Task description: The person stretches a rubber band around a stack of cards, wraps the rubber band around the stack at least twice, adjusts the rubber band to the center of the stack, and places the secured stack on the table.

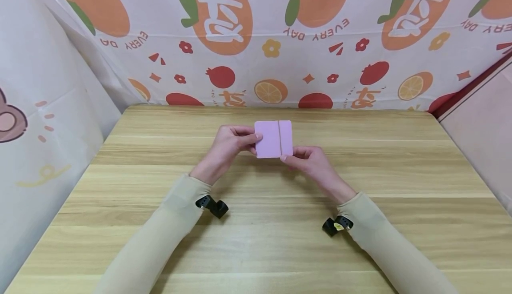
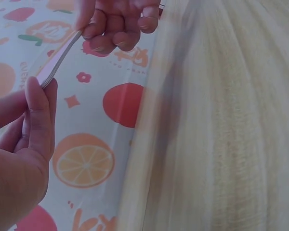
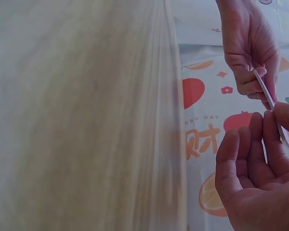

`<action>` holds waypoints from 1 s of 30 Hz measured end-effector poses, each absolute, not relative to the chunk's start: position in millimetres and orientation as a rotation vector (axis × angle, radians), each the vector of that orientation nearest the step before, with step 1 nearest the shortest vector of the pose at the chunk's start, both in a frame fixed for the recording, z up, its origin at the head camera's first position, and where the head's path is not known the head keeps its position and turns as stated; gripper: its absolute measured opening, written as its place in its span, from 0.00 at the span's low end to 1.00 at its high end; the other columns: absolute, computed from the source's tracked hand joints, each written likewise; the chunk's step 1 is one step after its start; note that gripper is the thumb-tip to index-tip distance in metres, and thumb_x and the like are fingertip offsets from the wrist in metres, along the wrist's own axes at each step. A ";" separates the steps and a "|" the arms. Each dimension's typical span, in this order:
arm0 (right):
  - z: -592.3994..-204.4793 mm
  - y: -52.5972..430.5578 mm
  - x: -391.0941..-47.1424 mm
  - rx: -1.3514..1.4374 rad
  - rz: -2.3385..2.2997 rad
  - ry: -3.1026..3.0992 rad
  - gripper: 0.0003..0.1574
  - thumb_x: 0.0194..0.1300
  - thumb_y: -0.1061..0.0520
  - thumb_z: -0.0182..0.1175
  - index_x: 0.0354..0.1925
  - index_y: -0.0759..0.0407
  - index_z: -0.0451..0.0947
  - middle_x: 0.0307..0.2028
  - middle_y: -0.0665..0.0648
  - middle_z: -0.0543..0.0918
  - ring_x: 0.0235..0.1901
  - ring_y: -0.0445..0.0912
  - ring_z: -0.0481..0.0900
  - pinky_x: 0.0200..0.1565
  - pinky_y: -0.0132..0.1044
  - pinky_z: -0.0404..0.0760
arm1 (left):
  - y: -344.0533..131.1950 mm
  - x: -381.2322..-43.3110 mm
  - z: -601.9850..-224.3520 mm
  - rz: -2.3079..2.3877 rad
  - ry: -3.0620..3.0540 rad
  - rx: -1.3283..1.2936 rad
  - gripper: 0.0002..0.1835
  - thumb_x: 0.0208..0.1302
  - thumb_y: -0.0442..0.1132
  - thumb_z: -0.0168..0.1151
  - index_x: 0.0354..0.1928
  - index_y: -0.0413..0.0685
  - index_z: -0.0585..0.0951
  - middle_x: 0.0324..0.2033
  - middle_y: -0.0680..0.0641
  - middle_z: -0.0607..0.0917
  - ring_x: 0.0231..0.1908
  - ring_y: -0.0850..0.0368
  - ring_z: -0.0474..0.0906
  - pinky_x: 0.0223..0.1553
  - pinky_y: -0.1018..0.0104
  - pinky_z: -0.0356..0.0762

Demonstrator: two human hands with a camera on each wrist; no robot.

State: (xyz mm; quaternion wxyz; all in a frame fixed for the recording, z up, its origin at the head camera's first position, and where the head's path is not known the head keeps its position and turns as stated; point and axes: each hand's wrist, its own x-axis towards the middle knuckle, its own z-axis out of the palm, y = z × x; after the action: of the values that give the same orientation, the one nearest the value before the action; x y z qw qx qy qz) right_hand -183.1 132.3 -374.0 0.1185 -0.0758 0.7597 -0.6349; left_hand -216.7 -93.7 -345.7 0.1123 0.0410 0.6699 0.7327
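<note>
A small lilac notebook (image 1: 268, 139) with a thin brownish elastic band (image 1: 280, 137) down its right part is held up over the far half of the table. My left hand (image 1: 231, 146) pinches its left edge, thumb on the front. At the lower right corner, close to the band, my right hand (image 1: 312, 163) grips it between thumb and fingers. Seen edge-on in the left wrist view, the notebook (image 2: 60, 58) is thin with a layered edge. The right wrist view also shows the notebook (image 3: 266, 91) as a narrow strip between both hands. Its back is hidden.
A wood-grain table (image 1: 256, 240) lies under both arms. Behind its far edge hangs a white curtain (image 1: 352, 69) printed with fruit, and another pale cloth (image 1: 52, 107) hangs on the left. Each wrist wears a black camera strap.
</note>
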 end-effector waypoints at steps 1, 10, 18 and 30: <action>-373.7 132.0 -182.9 -0.212 -1.856 2.221 0.19 0.56 0.50 0.67 0.40 0.64 0.82 0.36 0.62 0.82 0.35 0.48 0.77 0.45 0.49 0.76 | -93.6 -216.6 -345.7 2.150 1.966 0.118 0.13 0.56 0.34 0.68 0.41 0.31 0.82 0.32 0.40 0.83 0.24 0.55 0.79 0.34 0.62 0.81; -374.6 129.1 -181.7 -0.169 -1.846 2.240 0.20 0.55 0.49 0.68 0.40 0.63 0.83 0.35 0.65 0.82 0.34 0.50 0.77 0.44 0.49 0.76 | -94.1 -216.8 -344.3 2.150 1.977 0.105 0.14 0.56 0.33 0.67 0.42 0.32 0.83 0.32 0.41 0.84 0.24 0.56 0.79 0.33 0.62 0.80; -375.8 126.1 -179.4 -0.138 -1.873 2.255 0.18 0.57 0.50 0.67 0.40 0.63 0.83 0.34 0.64 0.82 0.33 0.53 0.77 0.42 0.49 0.76 | -93.3 -218.2 -345.7 2.168 1.971 0.112 0.13 0.55 0.33 0.68 0.42 0.31 0.83 0.31 0.41 0.84 0.23 0.56 0.78 0.32 0.64 0.80; -378.1 123.7 -178.0 -0.123 -1.878 2.244 0.20 0.55 0.48 0.68 0.38 0.62 0.84 0.34 0.66 0.82 0.32 0.51 0.78 0.41 0.46 0.77 | -91.2 -215.8 -348.0 2.176 1.959 0.116 0.13 0.56 0.33 0.67 0.42 0.32 0.83 0.31 0.41 0.84 0.23 0.57 0.77 0.30 0.65 0.79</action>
State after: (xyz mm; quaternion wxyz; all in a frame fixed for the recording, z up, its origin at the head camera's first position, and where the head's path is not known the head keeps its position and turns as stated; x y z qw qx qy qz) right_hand -178.0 123.7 -378.1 0.1064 -0.0418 0.7618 -0.6376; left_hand -215.8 -91.2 -348.0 0.1054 0.0393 0.6647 0.7386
